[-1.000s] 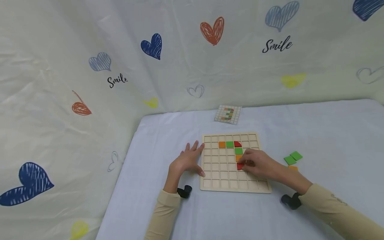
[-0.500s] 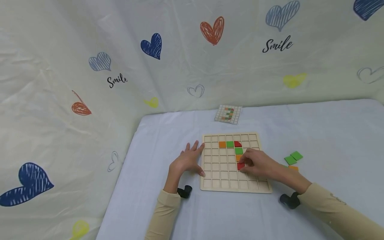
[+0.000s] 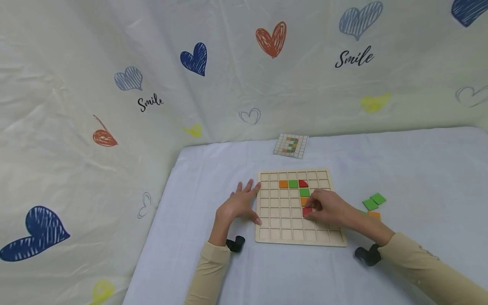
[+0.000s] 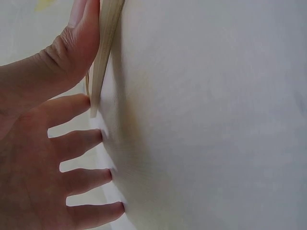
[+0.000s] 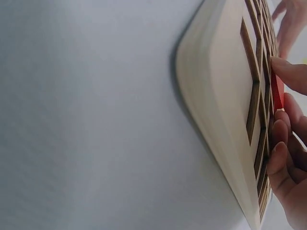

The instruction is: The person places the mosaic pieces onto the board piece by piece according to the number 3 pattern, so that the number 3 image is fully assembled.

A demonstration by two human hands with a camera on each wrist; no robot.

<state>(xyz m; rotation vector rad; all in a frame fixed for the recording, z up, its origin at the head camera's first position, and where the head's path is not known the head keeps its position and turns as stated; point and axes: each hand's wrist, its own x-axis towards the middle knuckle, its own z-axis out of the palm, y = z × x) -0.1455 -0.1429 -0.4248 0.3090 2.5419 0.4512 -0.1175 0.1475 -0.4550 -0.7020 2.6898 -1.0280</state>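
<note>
A wooden grid board [image 3: 282,236] lies on the white-covered table. My left hand [image 3: 237,206] is spread at its left edge; in the left wrist view the thumb rests along the side of the board [image 4: 103,57] and the index fingertip is right at it. Over the grid, my right hand [image 3: 329,208] pinches a red tile [image 3: 306,212] between thumb and fingers, low at a cell below an orange tile [image 3: 303,202]. Part of this red tile [image 5: 277,91] is hidden by the fingers. Above sit a green tile [image 3: 304,192] and a row of orange, green and rounded red tiles.
Loose green tiles [image 3: 370,204] and an orange tile [image 3: 374,215] lie right of the board, partly behind the right forearm. A pattern card [image 3: 291,146] lies at the back. Black wrist-worn devices [image 3: 368,255] sit near both cuffs. A heart-printed cloth hangs behind the table.
The right fingers have shifted slightly on the red tile, and more of its surface shows now. My left hand has stayed in place at the board's edge.
</note>
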